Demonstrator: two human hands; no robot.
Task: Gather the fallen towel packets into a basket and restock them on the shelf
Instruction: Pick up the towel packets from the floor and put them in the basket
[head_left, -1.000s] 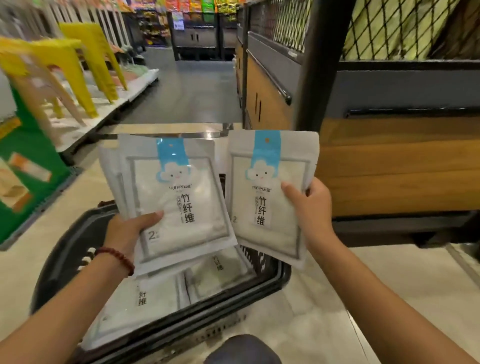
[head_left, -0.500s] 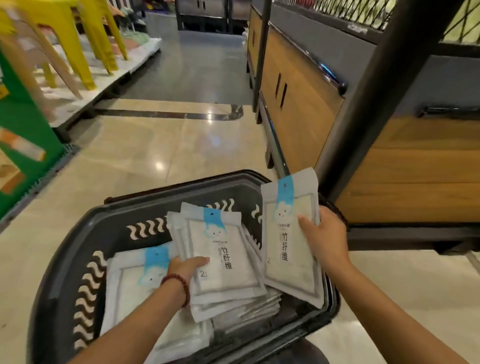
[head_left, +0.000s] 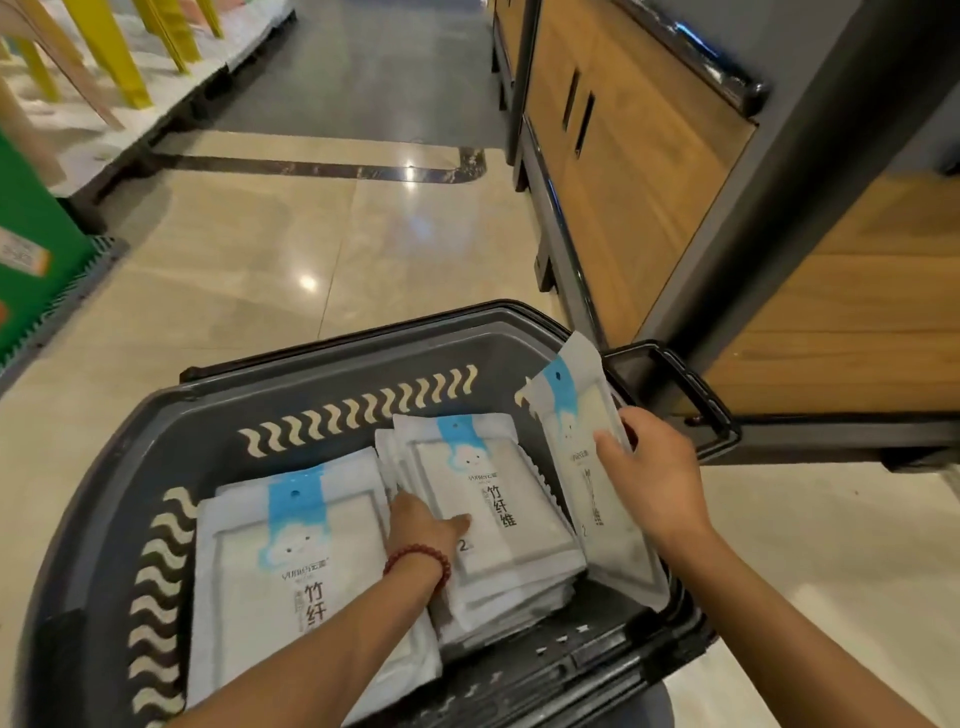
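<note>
Gripping a flat white plastic towel packet (head_left: 610, 545) with a blue cloud label, tilted on edge against the right wall inside the dark grey plastic basket (head_left: 311, 376), with the right grip (head_left: 660, 473) closed round its side. Pinching the left edge of a stack of white packets (head_left: 501, 514) lying in the basket, left grip (head_left: 426, 525) thumb on top. Just left, another flat pile of packets (head_left: 291, 551). Beside a wood-panelled shelf unit (head_left: 649, 208).

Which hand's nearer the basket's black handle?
Right. The right hand, gripping a tilted packet, is just beside the handle; the left hand holds the middle stack, farther away.
</note>
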